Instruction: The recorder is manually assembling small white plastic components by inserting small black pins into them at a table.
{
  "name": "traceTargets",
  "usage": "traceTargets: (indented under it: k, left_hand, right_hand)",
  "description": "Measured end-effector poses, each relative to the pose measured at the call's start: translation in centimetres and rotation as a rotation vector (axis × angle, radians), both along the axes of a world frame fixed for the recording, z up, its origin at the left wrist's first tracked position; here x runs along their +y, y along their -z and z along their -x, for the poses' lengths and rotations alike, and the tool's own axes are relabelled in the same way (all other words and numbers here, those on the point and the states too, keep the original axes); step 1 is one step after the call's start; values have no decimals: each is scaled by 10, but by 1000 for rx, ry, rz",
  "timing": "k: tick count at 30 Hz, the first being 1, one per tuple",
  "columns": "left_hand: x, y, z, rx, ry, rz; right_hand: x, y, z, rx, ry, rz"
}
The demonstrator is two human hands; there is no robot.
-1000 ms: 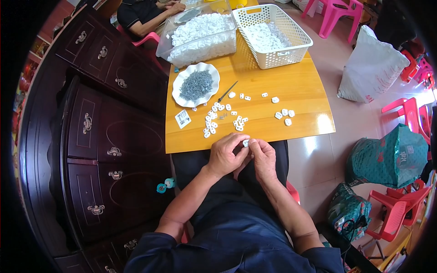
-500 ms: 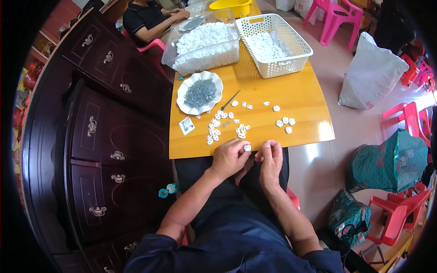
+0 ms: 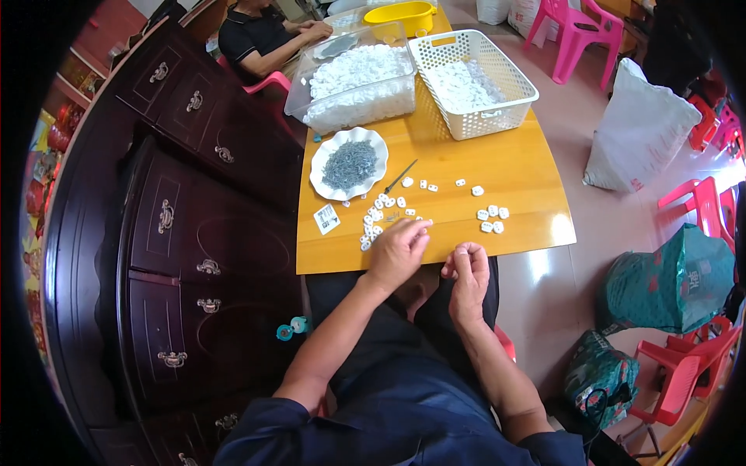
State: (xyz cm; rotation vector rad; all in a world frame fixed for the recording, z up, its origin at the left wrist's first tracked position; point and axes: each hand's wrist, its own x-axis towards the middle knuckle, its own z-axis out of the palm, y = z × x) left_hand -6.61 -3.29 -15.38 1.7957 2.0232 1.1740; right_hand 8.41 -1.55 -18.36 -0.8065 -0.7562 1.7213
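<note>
The left hand (image 3: 398,250) reaches with loose, spread fingers over the near edge of the yellow wooden tabletop (image 3: 513,167) to the small white plastic pieces (image 3: 378,216) kept there within reach, while the right hand (image 3: 467,272) waits beside, fingertips pinched, content hidden.

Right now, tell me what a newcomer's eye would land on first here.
The yellow-orange wooden table stands out against the dark cabinet on its left. At its far end sit a clear tub and a white basket, both holding small white pieces; nearer is a scalloped white dish of grey bits. At the near edge, the left hand reaches among scattered white pieces, while the right hand is raised beside it.
</note>
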Motion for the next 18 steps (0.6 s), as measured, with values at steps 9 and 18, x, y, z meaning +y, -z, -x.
traceTargets:
  k: [9, 18]
  left_hand:
    - [17, 1, 9, 257, -36, -8]
    - [35, 9, 10, 423, -12, -22]
  right_hand:
    - [-3, -2, 1, -41, -99, 30]
    - [-1, -3, 1, -44, -134, 50]
